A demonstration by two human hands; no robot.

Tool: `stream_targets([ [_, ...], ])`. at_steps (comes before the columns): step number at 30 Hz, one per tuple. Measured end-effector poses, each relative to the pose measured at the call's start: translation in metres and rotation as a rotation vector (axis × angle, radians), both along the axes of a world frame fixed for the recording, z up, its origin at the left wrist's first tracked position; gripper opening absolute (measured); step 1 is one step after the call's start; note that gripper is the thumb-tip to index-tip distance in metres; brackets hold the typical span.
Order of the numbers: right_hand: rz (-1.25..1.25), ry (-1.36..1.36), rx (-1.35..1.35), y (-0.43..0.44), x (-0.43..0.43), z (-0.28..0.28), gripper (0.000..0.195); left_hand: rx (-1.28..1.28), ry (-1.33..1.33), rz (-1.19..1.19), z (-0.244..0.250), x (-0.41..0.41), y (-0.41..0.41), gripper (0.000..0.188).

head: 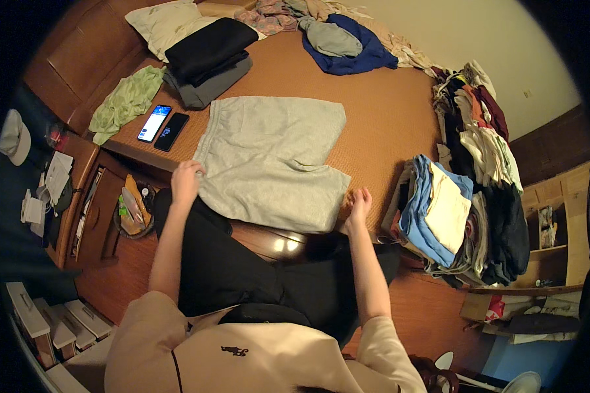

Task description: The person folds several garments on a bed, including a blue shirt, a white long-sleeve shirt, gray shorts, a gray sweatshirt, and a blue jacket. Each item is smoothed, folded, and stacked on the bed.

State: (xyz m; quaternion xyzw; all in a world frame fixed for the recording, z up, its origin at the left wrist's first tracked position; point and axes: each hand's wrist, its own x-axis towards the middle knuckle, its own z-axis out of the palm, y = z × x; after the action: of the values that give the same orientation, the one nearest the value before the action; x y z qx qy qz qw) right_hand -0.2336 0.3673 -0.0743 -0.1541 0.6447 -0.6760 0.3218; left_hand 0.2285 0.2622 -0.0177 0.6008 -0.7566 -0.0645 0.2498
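Observation:
Light grey shorts point(275, 147) lie spread almost flat on the woven bed mat point(295, 78). Their waistband faces left and the two leg openings face right. My left hand point(186, 182) is at the near end of the waistband, with its fingers curled on the cloth edge. Some creases run along the near leg and the crotch. Just right of the near leg's hem is my right hand point(359, 209), fingers slightly bent and apart, with nothing visible in it.
Two phones, one lit point(154, 124) and one dark point(172, 131), lie left of the shorts. Behind them are a crumpled green cloth point(128, 100) and folded dark clothes point(209, 51). Stacked folded clothes point(437, 211) stand at right. A blue garment point(344, 61) lies farther back.

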Motion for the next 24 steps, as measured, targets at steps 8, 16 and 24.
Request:
stream_targets([
  [8,0.396,-0.313,0.055,-0.128,0.020,0.024,0.058,0.125,0.204,0.105,-0.035,-0.023,-0.019,0.036],
  [16,0.306,0.228,0.571,-0.185,0.034,-0.001,0.057,0.213,-0.007,0.069,-0.044,-0.036,-0.021,0.055],
  [24,0.595,-0.776,-0.262,-0.181,0.077,0.069,0.061,0.259,0.015,0.133,-0.048,-0.028,-0.016,0.051],
])
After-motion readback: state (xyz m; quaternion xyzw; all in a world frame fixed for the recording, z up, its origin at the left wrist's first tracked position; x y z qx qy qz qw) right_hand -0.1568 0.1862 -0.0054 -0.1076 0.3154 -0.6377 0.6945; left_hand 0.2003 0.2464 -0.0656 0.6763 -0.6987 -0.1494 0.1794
